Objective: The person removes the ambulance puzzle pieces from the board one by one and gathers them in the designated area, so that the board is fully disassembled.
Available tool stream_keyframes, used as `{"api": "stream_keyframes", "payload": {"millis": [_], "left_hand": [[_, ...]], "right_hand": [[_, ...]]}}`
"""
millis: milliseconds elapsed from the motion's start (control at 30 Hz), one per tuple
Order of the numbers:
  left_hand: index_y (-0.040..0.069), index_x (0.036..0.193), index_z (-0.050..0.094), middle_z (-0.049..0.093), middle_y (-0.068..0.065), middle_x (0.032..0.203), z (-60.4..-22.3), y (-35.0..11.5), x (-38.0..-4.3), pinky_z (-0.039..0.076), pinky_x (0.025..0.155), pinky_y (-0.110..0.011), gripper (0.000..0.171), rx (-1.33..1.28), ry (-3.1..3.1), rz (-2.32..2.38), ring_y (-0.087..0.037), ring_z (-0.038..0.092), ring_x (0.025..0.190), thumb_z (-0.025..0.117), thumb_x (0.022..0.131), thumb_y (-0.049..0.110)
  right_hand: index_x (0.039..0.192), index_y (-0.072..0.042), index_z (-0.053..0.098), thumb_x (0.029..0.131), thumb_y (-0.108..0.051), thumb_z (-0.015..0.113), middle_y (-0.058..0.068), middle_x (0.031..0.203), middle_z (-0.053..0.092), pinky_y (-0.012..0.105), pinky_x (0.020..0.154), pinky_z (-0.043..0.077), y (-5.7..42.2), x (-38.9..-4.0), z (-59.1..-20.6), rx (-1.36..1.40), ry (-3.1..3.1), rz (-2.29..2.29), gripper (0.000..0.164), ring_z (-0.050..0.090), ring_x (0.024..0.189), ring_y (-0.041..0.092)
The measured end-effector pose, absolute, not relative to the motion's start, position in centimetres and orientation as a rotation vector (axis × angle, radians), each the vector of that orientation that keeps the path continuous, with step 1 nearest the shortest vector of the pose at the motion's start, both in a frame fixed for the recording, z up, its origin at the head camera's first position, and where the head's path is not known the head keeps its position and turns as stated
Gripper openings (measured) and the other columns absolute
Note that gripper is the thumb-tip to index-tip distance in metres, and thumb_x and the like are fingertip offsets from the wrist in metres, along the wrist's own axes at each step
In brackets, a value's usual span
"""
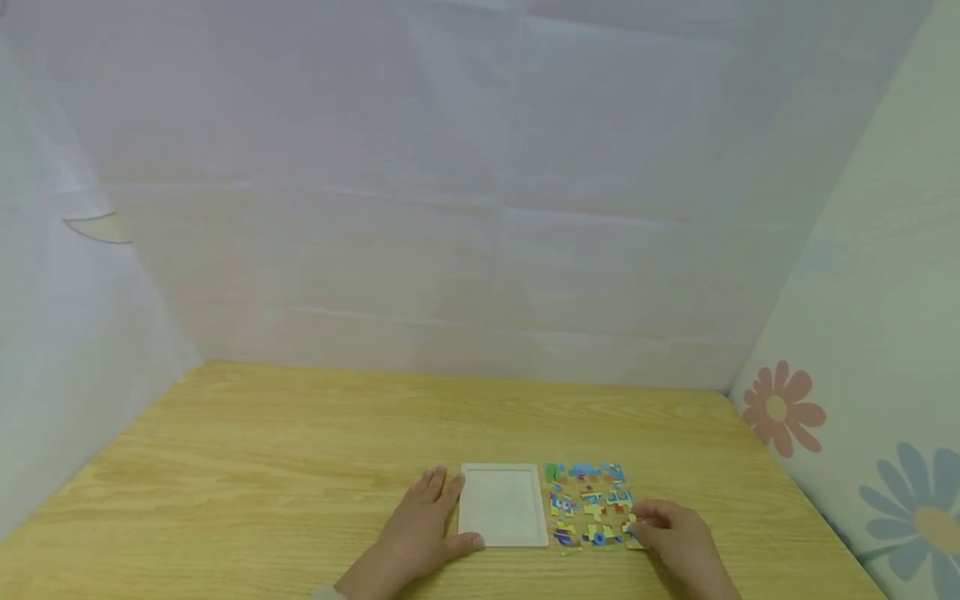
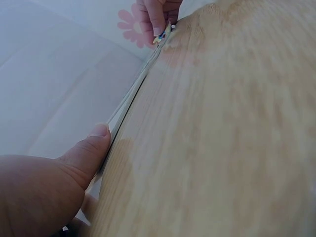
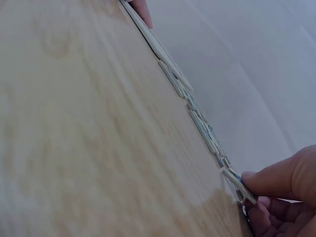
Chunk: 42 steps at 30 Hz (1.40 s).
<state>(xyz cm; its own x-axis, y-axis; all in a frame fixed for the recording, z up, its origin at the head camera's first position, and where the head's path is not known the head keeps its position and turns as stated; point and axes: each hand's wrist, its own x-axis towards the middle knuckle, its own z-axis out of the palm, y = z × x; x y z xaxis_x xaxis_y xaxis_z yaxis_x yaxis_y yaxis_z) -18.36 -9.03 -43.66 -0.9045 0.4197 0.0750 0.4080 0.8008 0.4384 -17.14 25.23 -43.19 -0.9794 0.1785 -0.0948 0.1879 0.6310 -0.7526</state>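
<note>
A shallow pale puzzle tray with a raised rim lies flat on the table, its inside bare. At its left edge rests my left hand, fingers extended, the thumb touching the tray's lower left corner. To the tray's right, several colorful jigsaw pieces lie in loose rows with gaps between them. My right hand pinches a jigsaw piece between thumb and fingers at the lower right of this group. One end of that piece appears slightly raised in the right wrist view. The fingers partly hide its picture.
The wooden table spreads out to the left and behind the tray. A pale cloth wall rises at the table's back edge. On the right side hangs a cloth printed with a pink flower and a blue flower.
</note>
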Motion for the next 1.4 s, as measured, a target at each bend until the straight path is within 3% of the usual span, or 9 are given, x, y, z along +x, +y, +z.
{"api": "stream_keyframes", "payload": {"millis": [200,1000,1400], "left_hand": [[0.001,0.141,0.035,0.026,-0.031,0.145,-43.7,-9.0,-18.3,0.022,0.107,-0.058,0.091,0.685,2.961,0.709,-0.046,0.022,0.135,0.053,0.079,0.065],[0.001,0.142,0.034,0.024,-0.030,0.146,-43.7,-8.7,-18.4,0.021,0.108,-0.058,0.091,0.666,2.937,0.716,-0.045,0.020,0.136,0.053,0.079,0.065],[0.001,0.142,0.033,0.024,-0.029,0.147,-43.8,-9.0,-18.4,0.020,0.108,-0.058,0.091,0.669,2.928,0.762,-0.045,0.020,0.136,0.051,0.080,0.065]], "right_hand": [[0.103,-0.003,0.068,0.082,-0.015,0.068,0.001,0.092,0.066,0.039,0.076,0.051,25.1,-17.1,-42.8,0.218,2.947,-1.127,0.024,0.059,0.085,0.016],[0.095,-0.001,0.067,0.080,-0.002,0.067,0.000,0.084,0.064,0.037,0.073,0.052,25.3,-16.9,-42.6,0.178,3.003,-1.051,0.015,0.059,0.081,0.017],[0.099,-0.003,0.066,0.088,-0.016,0.061,0.000,0.086,0.065,0.031,0.067,0.050,24.9,-17.3,-41.9,0.253,2.919,-1.186,0.017,0.057,0.076,0.013]]}}
